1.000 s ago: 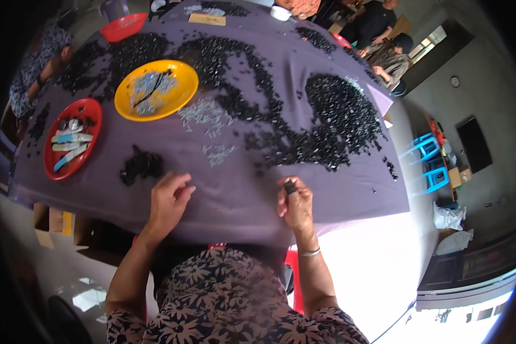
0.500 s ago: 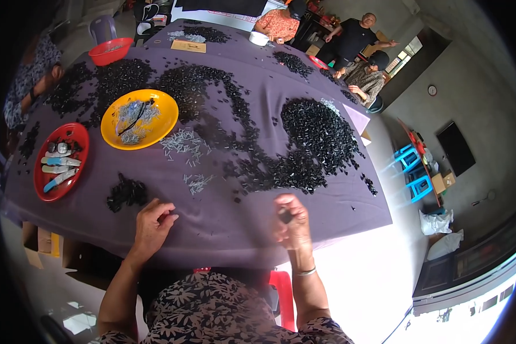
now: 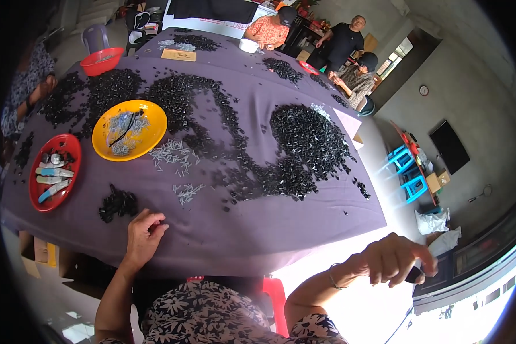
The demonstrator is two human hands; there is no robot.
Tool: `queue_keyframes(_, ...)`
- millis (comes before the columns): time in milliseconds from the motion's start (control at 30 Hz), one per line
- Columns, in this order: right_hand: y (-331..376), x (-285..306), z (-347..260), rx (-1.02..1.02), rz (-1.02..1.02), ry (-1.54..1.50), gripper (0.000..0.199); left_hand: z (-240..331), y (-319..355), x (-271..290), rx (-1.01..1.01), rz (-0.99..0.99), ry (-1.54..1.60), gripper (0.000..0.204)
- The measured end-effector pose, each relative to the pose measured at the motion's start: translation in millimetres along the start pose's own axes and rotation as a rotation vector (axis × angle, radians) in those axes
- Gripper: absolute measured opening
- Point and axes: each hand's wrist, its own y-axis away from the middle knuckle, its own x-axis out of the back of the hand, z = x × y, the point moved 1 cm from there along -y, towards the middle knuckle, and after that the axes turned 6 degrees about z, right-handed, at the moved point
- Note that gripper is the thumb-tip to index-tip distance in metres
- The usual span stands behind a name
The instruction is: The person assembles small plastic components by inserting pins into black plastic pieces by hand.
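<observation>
My left hand (image 3: 143,238) rests over the near edge of the purple cloth, its fingers curled in; whatever it may hold is hidden. Close by lies a small heap of black pieces (image 3: 118,204). Out past the table's right side, my right hand (image 3: 391,260) pinches a small black piece (image 3: 415,275) between thumb and forefinger. A large pile of small black parts (image 3: 309,146) spreads across the middle right of the table. Thin grey pins (image 3: 175,156) lie loose, with a smaller group (image 3: 186,193) nearer me.
A yellow plate (image 3: 102,137) holds more pins. The red oval tray (image 3: 35,192) carries several light-and-blue handled tools. A red basin (image 3: 102,66) stands farther back. People sit around the purple-covered table (image 3: 258,229); one person (image 3: 344,46) stands behind. Blue stools (image 3: 413,186) are at right.
My right hand has swung from above the table to the right, beyond its edge, with the black piece. My left hand stays curled near the heap. The whole view has shifted slightly.
</observation>
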Motion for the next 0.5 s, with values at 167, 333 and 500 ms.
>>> queue_keyframes(167, 12.1, 25.7, 17.1, -0.184, 0.134, 0.031, 0.014, 1.6, -0.5, -0.1, -0.033, 0.016, -0.013, 0.022)
queue_keyframes(333, 32.0, 42.9, 53.5, -0.268, 0.221, 0.228, 0.027, -0.4, -2.1, -0.9, 0.002, 0.014, 0.008, 0.021)
queue_keyframes(500, 72.0, 57.1, 88.2, -0.613, 0.207, 0.401, 0.018, -0.8, 4.7, 2.3, 0.027, 0.005, 0.000, 0.021)
